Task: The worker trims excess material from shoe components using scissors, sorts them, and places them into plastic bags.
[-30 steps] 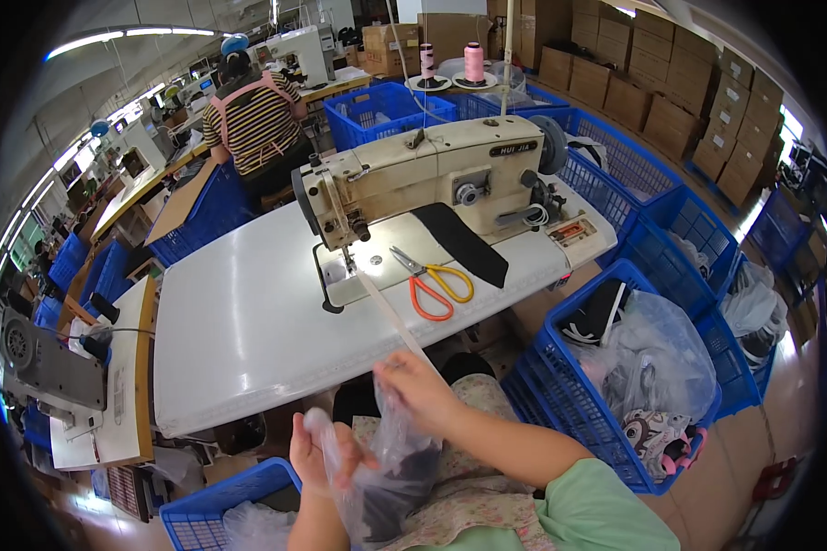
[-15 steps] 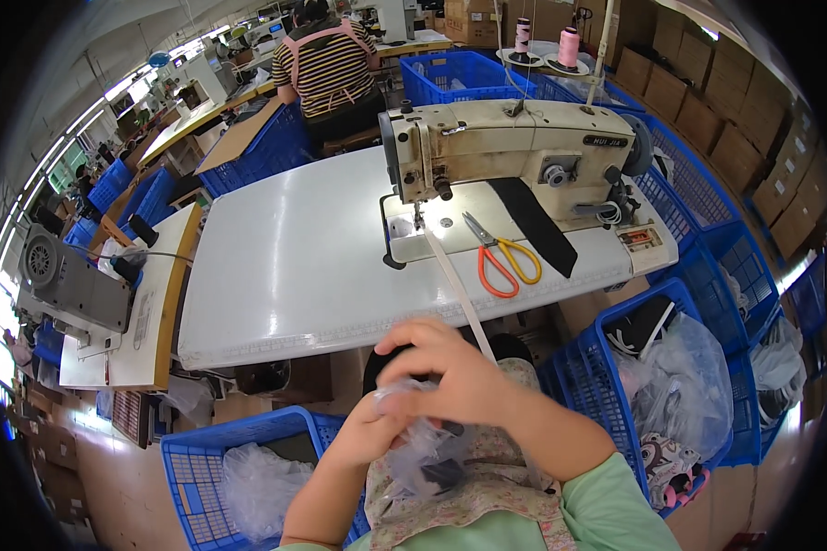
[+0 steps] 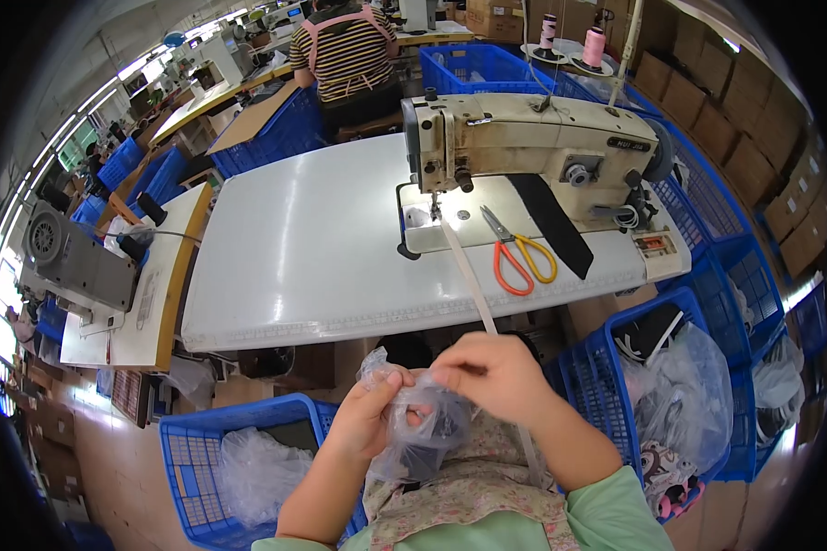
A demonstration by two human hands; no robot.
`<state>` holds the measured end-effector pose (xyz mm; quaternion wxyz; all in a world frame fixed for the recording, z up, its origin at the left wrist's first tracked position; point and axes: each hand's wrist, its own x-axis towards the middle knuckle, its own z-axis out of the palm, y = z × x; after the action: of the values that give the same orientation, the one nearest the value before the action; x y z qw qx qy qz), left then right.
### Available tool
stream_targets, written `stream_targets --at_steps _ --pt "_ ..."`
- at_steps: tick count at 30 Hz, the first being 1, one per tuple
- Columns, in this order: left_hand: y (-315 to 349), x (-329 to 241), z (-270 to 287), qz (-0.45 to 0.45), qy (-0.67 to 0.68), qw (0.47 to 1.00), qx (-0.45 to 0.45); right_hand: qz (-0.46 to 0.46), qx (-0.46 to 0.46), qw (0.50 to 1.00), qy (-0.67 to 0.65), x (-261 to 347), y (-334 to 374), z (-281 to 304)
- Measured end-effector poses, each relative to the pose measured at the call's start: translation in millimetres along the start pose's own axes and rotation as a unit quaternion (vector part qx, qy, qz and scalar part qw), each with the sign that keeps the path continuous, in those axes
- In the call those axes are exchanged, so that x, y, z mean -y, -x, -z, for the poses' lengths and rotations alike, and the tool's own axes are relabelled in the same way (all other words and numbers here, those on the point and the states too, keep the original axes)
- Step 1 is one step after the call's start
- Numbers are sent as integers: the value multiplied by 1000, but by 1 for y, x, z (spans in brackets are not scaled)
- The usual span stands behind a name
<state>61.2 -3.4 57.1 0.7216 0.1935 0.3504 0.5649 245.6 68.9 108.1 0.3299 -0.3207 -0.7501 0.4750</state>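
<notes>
Both of my hands meet over my lap on a clear plastic bag (image 3: pixel 412 432) with something dark inside. My left hand (image 3: pixel 363 415) grips the bag's left side. My right hand (image 3: pixel 490 375) pinches its top edge from the right. A white strap (image 3: pixel 467 275) runs from under the needle of the beige sewing machine (image 3: pixel 533 138) down toward my right hand. Orange-handled scissors (image 3: pixel 515 257) lie on the machine bed, next to a black strip of fabric (image 3: pixel 553 220).
The white sewing table (image 3: pixel 312 248) stretches in front of me. Blue crates stand at my left (image 3: pixel 188 459) and right (image 3: pixel 616 367), holding plastic bags. A person in a striped top (image 3: pixel 345 50) sits at the far table. Cardboard boxes (image 3: pixel 753 129) line the right wall.
The view has tilted down and toward the table. My hands have come together on the bag and dropped nearer my lap, with the right hand now on the bag's top.
</notes>
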Motion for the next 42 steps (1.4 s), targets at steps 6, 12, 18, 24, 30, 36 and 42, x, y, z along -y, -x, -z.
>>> stream_targets --at_steps 6,12,18,24,30,36,42 --pt "5 -9 0 0 -31 999 32 232 80 951 187 0 34 -26" --pt "10 -12 -5 19 -96 988 118 74 99 985 -121 -36 11 -9" --pt "12 -10 -11 -60 -262 961 64 -38 206 967 -144 -58 12 -33" --pt "9 -4 -11 -301 -674 674 1 -78 138 968 -195 -79 18 -59" --pt "3 2 6 -428 -656 621 -10 -176 152 875 -424 -73 19 -55" --pt "20 -12 -1 -457 -697 552 31 -146 154 903 -372 -54 21 -46" --pt "67 -73 -39 -563 -774 275 94 241 83 962 100 26 36 -13"
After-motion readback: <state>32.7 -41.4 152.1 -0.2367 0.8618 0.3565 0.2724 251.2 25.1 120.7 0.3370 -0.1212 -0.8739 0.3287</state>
